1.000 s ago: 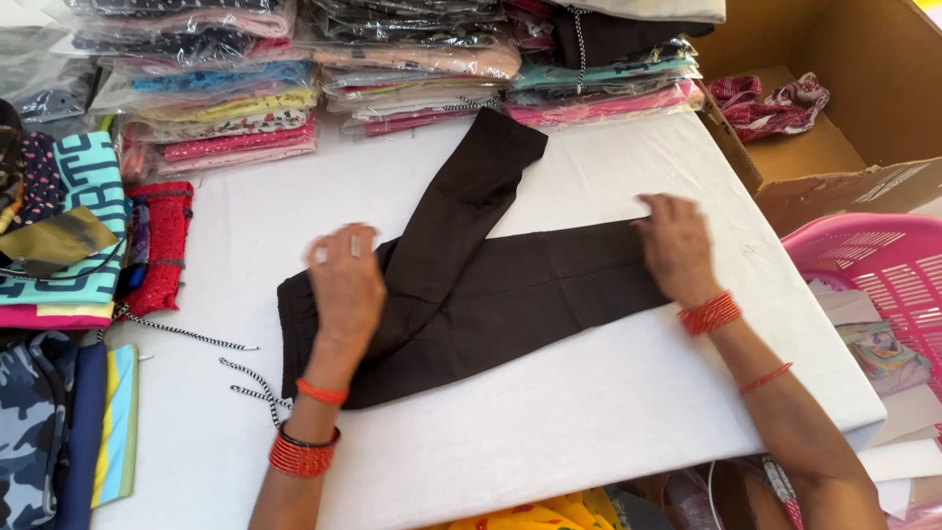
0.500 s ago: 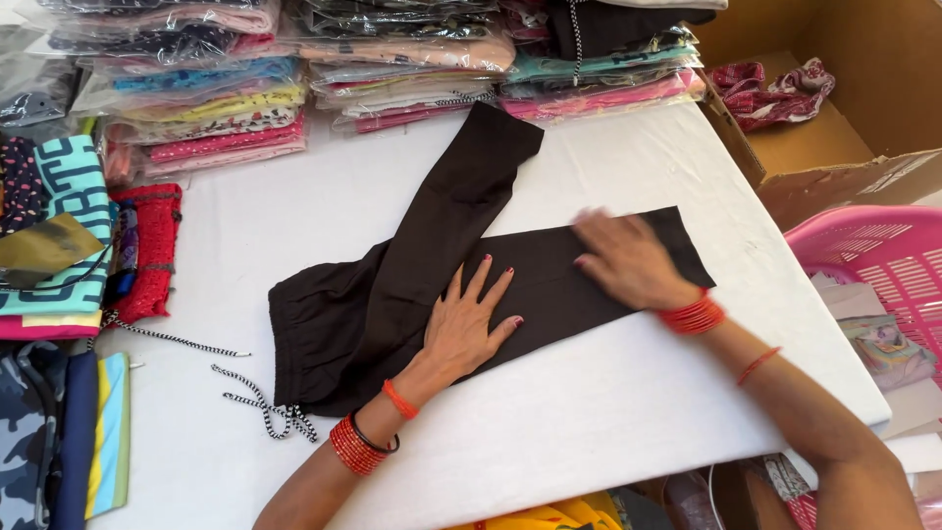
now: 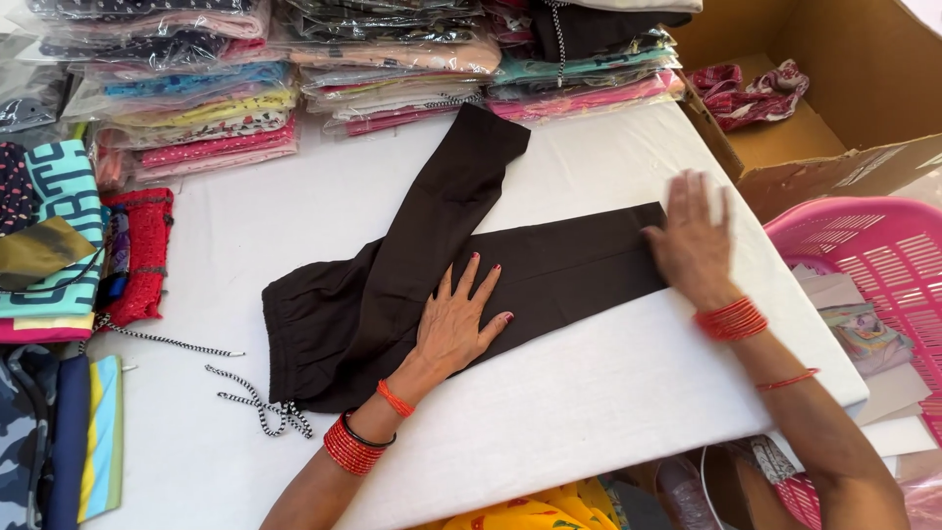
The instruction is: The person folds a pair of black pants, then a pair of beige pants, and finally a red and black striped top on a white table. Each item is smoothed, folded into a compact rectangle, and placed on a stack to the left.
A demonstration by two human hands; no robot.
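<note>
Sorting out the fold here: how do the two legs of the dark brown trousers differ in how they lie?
The lower leg lies nearly straight toward the right edge of the white table, pressed flat under the left hand and right hand. The upper leg angles up toward the packed clothing stacks, with no hand on it. Both are the same dark brown cloth, lying flat.

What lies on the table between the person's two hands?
In the head view, only a flat stretch of the dark brown trousers lies between the left hand and the right hand; both palms press on it.
</note>
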